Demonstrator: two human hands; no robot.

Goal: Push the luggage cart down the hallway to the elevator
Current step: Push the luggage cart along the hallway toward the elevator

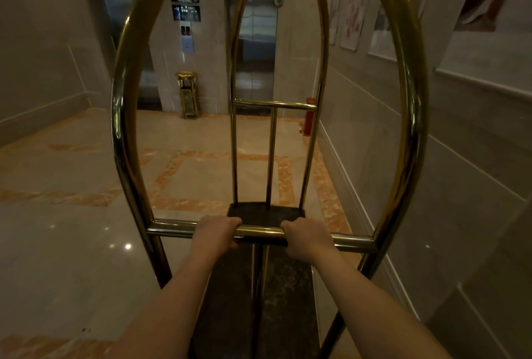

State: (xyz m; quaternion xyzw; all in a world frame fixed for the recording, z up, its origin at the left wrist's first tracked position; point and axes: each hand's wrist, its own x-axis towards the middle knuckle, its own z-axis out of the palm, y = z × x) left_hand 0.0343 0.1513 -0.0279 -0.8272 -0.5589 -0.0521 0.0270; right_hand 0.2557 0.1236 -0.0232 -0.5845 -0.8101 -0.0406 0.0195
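Observation:
A brass luggage cart [122, 117] with arched hoops and a dark carpeted deck [285, 286] fills the middle of the view. My left hand [214, 232] and my right hand [305, 236] are both wrapped around its horizontal push bar [259, 232], a short way apart near the bar's middle. The deck carries no bags. Straight ahead, seen through the far hoop, stands a steel elevator door [256, 42], closed. A second elevator door [121, 22] is further left. The call panel [187, 36] hangs on the wall between them.
A brass ash bin [187, 94] stands below the call panel. A red fire extinguisher [310, 117] sits by the right wall near the elevator. The right wall [460, 171], hung with pictures, runs close along the cart. Polished marble floor [72, 229] spreads to the left.

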